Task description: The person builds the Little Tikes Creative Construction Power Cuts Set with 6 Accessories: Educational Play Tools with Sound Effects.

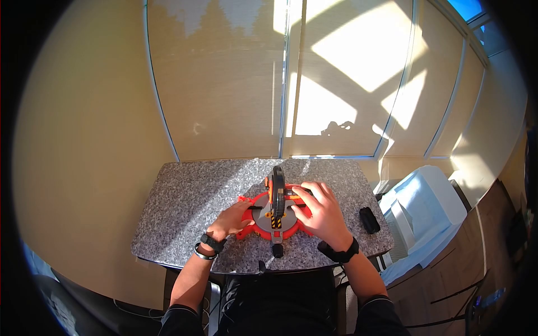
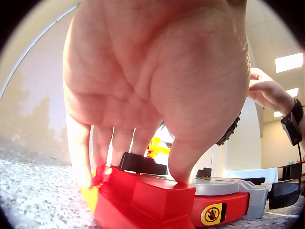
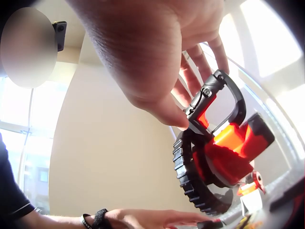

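Note:
A red and black toy mitre saw with a grey round base [image 1: 263, 225] stands on the speckled table. In the left wrist view my left hand [image 2: 157, 71] spans the red side of the base [image 2: 157, 200], thumb and fingertips resting on it around a black piece [image 2: 143, 163]. My right hand [image 1: 324, 215] is at the saw's upper part; in the right wrist view its thumb touches the black handle [image 3: 205, 98] and its fingers reach behind it. The toothed black wheel [image 3: 188, 176] hangs below that handle.
A black case [image 1: 369, 220] lies at the table's right side. Beyond that edge stands a chair with a light blue cover [image 1: 428, 207]. The speckled tabletop [image 1: 185, 196] stretches left of the saw, and a blind-covered window [image 1: 218, 84] rises behind the table.

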The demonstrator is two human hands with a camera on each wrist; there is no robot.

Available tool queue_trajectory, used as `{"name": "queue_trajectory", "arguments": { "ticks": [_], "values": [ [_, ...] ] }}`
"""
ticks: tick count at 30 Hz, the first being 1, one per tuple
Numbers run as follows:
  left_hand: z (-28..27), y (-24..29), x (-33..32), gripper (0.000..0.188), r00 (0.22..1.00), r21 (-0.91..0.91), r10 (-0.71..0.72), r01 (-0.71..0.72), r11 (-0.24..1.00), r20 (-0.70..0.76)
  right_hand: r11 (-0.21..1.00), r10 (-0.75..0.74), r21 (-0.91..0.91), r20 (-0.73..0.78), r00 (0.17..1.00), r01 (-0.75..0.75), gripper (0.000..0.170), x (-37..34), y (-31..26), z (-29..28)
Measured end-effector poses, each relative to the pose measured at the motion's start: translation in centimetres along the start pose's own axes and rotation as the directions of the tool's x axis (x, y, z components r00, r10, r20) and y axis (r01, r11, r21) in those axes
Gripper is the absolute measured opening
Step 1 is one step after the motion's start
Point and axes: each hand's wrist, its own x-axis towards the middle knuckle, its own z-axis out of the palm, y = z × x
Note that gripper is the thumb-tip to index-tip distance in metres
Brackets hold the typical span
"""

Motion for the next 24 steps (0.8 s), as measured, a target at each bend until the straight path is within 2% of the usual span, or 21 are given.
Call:
{"name": "queue_trajectory", "arguments": {
  "ticks": [12, 15, 24],
  "values": [
    [0.0, -0.1, 0.0, 0.07, 1.0, -0.012, 0.013, -0.013, 1.0, -0.003, 1.0, -0.013, -0.002, 0.047, 0.999, 0.013, 0.034, -1.5, -0.8, -0.2],
    [0.0, -0.1, 0.0, 0.07, 1.0, -0.002, 0.022, -0.022, 1.0, -0.008, 1.0, -0.019, -0.004, 0.083, 0.996, 0.02, 0.026, -2.0, -1.2, -0.3],
    [0.0, -0.1, 0.0, 0.071, 1.0, -0.003, 0.021, -0.021, 1.0, -0.009, 1.0, -0.025, 0.002, 0.159, 0.987, 0.025, 0.022, -4.0, -1.4, 0.6]
  ]
}}
